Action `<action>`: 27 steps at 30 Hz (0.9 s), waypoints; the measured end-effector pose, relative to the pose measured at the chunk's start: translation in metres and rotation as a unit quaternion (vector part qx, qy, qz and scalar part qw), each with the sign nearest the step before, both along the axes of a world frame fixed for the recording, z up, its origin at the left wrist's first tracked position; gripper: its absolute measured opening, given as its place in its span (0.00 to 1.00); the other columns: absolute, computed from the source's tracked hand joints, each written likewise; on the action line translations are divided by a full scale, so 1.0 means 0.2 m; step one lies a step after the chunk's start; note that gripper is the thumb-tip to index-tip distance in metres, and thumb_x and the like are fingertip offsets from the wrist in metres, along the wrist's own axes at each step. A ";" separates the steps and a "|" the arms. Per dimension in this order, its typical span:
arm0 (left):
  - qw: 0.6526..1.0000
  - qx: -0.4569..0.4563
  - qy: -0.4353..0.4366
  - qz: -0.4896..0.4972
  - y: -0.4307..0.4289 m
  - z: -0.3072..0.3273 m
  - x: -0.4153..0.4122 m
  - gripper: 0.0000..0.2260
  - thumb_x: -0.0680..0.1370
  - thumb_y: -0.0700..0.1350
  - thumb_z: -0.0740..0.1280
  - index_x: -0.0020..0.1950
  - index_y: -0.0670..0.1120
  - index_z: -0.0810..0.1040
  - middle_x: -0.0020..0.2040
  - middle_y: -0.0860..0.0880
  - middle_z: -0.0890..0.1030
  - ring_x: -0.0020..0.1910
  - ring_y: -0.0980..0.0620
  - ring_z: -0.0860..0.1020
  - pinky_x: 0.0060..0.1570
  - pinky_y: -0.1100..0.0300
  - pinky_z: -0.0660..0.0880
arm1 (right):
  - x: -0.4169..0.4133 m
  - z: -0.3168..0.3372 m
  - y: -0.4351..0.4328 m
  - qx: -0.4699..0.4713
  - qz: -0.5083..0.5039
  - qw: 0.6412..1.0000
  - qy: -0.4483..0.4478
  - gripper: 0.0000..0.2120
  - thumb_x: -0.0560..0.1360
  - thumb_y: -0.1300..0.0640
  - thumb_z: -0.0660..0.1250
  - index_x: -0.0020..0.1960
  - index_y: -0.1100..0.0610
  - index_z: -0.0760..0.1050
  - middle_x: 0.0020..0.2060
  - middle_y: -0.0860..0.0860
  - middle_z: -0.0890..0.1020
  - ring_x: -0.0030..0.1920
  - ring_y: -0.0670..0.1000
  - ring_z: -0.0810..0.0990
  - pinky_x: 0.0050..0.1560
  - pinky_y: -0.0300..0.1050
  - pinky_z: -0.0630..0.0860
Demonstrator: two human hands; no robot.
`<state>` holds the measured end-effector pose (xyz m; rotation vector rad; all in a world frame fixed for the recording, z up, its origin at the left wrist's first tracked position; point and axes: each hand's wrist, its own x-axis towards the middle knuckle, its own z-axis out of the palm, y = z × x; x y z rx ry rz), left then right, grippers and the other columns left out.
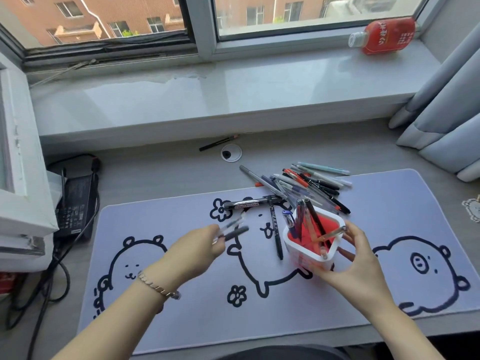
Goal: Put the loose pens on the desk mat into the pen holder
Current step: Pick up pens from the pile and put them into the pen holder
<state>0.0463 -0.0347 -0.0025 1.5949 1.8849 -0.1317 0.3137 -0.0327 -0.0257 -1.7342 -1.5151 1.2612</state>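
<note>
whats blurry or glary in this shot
Head view: the pens in the left hand are motion-smeared; the pen holder under the right hand is sharper; daylight glares off the windowsill; wide-angle bending curves the window frame.

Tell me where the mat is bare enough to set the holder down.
Bare: the desk mat right of the pen holder, and its near edge below both hands. Crowded: the pen pile behind the holder, and the marker left of it.
</note>
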 end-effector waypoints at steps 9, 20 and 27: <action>0.683 0.262 -0.639 0.239 0.05 0.19 0.28 0.06 0.78 0.40 0.55 0.50 0.49 0.70 0.39 0.52 0.81 0.45 0.50 0.81 0.49 0.57 0.78 | -0.11 -0.02 -0.02 0.002 0.046 0.999 -0.011 0.39 0.59 0.53 0.78 0.62 0.36 0.61 0.57 0.35 0.72 0.58 0.43 0.74 0.56 0.44 0.72; 0.837 0.488 -0.247 -0.033 0.02 0.10 0.39 0.28 0.72 0.31 0.65 0.67 0.52 0.63 0.48 0.51 0.75 0.48 0.50 0.77 0.50 0.58 0.75 | -0.14 0.04 -0.04 0.034 0.044 0.998 0.000 0.42 0.57 0.55 0.79 0.64 0.38 0.61 0.60 0.42 0.73 0.59 0.43 0.72 0.56 0.40 0.69; 0.871 0.357 -0.268 -0.204 0.04 0.02 0.44 0.19 0.77 0.40 0.58 0.69 0.44 0.65 0.70 0.46 0.68 0.74 0.52 0.56 0.72 0.53 0.56 | 0.01 0.05 -0.05 0.041 0.001 0.999 -0.015 0.38 0.57 0.59 0.79 0.55 0.31 0.63 0.55 0.35 0.73 0.53 0.33 0.73 0.53 0.42 0.70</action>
